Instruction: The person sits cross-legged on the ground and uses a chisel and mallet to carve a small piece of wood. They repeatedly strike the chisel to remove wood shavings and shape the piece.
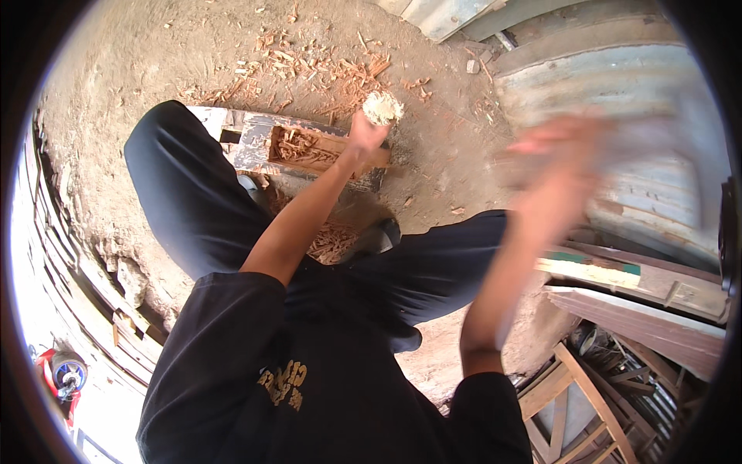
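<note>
A weathered wooden board (pixel 255 141) lies on the ground in front of me, with a rectangular recess cut into it and reddish wood chips (pixel 296 145) inside. At the recess's right end my left hand (pixel 366 134) is closed around a chisel (pixel 382 108). Its pale wooden handle end is frayed and splayed; the blade is hidden below my fist. Raised off to the right, my right hand (pixel 568 151) is smeared by motion. It grips the handle of a hammer-like tool (pixel 657 138), whose grey head is too blurred to make out.
Wood shavings (pixel 340 81) litter the dirt ground beyond the board. Corrugated metal sheets (pixel 618 85) stand at the right. Old planks (pixel 641 321) and a wooden frame (pixel 568 402) are stacked at the lower right. My bent knees flank the board. A red wheeled vehicle (pixel 63 379) shows far left.
</note>
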Motion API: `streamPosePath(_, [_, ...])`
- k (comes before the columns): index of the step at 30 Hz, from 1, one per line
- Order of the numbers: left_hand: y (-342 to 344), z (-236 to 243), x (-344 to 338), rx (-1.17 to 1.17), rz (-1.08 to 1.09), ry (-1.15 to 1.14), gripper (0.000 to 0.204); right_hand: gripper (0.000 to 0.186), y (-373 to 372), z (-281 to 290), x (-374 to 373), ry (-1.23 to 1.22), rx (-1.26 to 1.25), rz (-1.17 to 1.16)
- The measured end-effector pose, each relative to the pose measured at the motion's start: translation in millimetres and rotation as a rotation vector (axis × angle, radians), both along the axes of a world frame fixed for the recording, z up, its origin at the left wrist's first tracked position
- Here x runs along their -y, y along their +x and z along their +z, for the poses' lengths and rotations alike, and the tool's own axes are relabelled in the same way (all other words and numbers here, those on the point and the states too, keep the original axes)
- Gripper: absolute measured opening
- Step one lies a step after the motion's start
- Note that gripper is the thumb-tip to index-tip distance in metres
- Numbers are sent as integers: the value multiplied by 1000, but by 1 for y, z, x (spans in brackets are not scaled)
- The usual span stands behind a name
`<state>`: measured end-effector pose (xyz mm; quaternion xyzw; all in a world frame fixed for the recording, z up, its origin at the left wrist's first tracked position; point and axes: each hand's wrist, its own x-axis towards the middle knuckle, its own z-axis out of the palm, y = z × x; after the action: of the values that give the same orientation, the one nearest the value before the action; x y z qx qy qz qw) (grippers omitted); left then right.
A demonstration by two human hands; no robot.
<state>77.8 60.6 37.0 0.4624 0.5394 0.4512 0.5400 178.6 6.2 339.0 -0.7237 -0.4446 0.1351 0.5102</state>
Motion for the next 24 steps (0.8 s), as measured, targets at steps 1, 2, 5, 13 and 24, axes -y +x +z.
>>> streamPosePath(1, [3, 2, -1, -18, -14, -4, 29, 24, -5, -46, 10, -34, -222, 271])
streamPosePath(2, [5, -3, -1, 31, 21, 47, 28, 20, -20, -83, 20, -246, -358, 300])
streamPosePath(5, [0, -9, -5, 162, 128, 190, 27, 21, -13, -122, 31, -832, -749, 464])
streamPosePath(13, [-3, -6, -3, 257, 116, -8, 27, 20, 9, 22, 12, -571, -346, 376])
streamPosePath(24, [3, 2, 1, 22, 65, 19, 27, 27, -42, -31, -3, -40, 64, 290])
